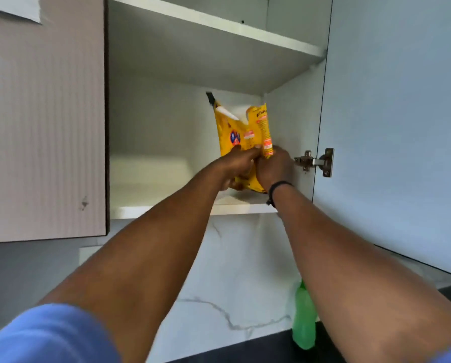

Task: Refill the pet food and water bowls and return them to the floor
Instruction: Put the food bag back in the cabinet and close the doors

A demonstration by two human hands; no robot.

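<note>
A yellow pet food bag (241, 129) stands upright on the lower shelf (151, 179) of an open wall cabinet, near its right wall. The bag's top is open and crumpled. Both my arms reach up into the cabinet. My left hand (236, 166) grips the bag's lower front. My right hand (274, 167) holds its lower right side, with a black band on that wrist. The bag's base is hidden behind my hands. No bowls are in view.
The cabinet door (392, 127) stands open on the right, with a metal hinge (316, 162) close to my right hand. An upper shelf (219, 24) sits above. A closed door (43, 121) is left. Below are a marble backsplash (232, 271), a green bottle (304, 318) and a dark counter.
</note>
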